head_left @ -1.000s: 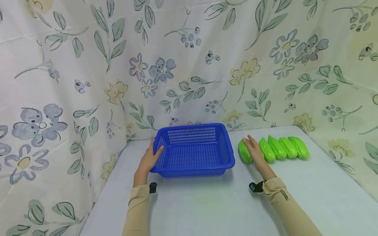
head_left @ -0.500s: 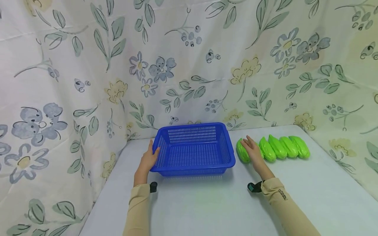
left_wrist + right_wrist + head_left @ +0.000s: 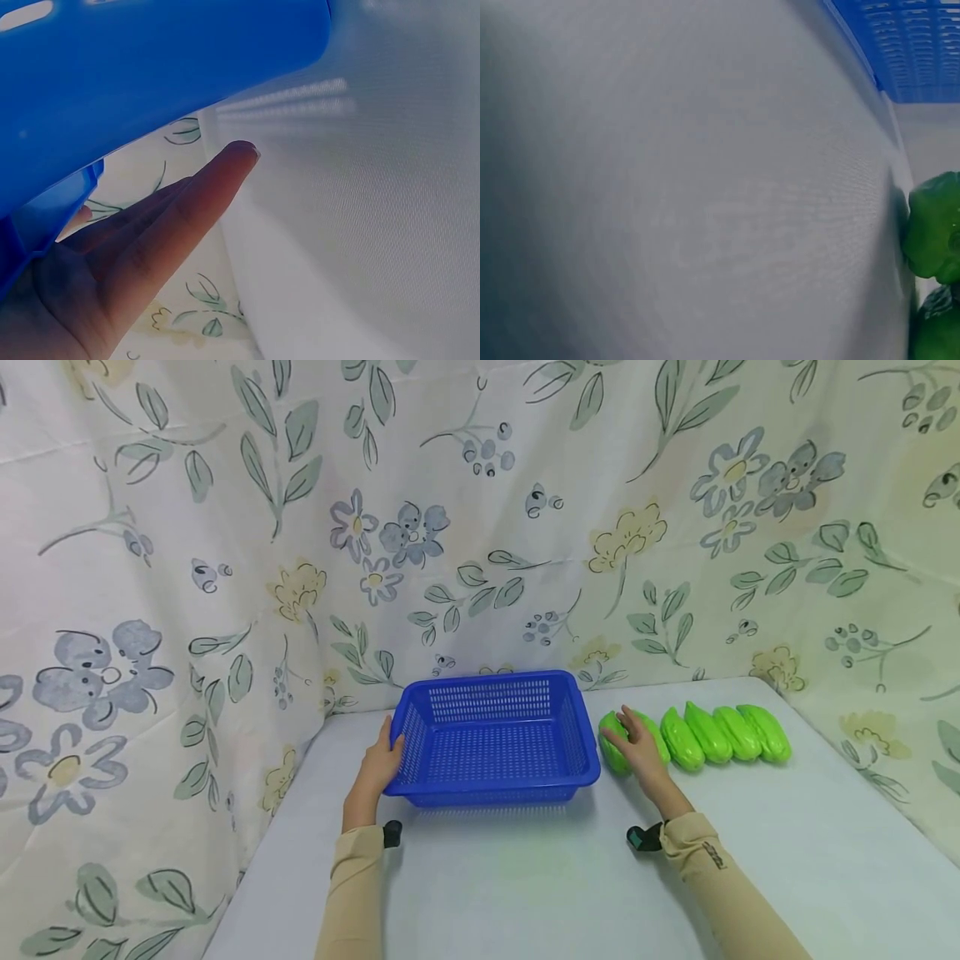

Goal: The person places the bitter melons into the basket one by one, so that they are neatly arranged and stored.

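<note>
A blue perforated plastic basket point(image 3: 491, 788) stands on the white table. My left hand point(image 3: 381, 767) is at its left side, the thumb over the rim. In the left wrist view its fingers point(image 3: 176, 232) extend straight below the basket's rim point(image 3: 172, 82). My right hand point(image 3: 643, 756) is over the left end of a row of glossy green ridged vegetables, with thumb and fingers spread. The leftmost vegetable point(image 3: 617, 762) lies partly beneath it. The hand itself is outside the right wrist view, where the lobed end of one green vegetable point(image 3: 936, 229) shows.
Several more green vegetables point(image 3: 708, 735) lie side by side to the right of my right hand. A flower-patterned curtain point(image 3: 480, 527) hangs behind the white table point(image 3: 517, 885) and along its sides.
The leftmost vegetable has shifted slightly left with my right hand, whose thumb now spreads across it. My left thumb has come closer to the basket's rim. The basket stays in place.
</note>
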Motion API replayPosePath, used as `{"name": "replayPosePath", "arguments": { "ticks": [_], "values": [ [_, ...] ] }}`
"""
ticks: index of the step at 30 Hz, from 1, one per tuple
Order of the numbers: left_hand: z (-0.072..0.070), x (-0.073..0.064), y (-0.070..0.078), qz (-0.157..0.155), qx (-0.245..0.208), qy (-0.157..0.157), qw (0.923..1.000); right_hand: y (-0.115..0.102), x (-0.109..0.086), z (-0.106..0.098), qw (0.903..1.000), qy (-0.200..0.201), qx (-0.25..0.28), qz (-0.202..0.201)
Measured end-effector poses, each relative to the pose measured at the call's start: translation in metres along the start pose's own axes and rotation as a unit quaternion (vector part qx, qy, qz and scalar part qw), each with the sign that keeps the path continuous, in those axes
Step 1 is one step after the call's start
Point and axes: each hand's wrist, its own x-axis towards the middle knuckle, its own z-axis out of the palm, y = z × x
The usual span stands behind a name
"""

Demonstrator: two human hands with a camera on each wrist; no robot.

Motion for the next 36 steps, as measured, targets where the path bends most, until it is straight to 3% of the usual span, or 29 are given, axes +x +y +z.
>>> {"name": "replayPosePath", "arguments": {
  "ticks": [4,11,22,36],
  "values": [
    [0.0,0.0,0.0,-0.002,-0.001,0.001,1.0,0.003,0.001,0.001,0.9997,0.003,-0.021,-0.01],
    [0.0,0.0,0.001,-0.009,0.005,0.002,0.9999,0.006,0.001,0.004,0.9993,-0.002,-0.036,0.006],
    [0.0,-0.001,0.002,-0.01,0.004,0.006,0.9999,0.014,0.002,0.002,0.9942,-0.022,-0.081,0.068],
    [0.001,0.0,0.002,-0.003,-0.021,0.008,0.9997,0.009,0.002,0.001,0.9955,-0.018,-0.073,0.058]
  ]
}}
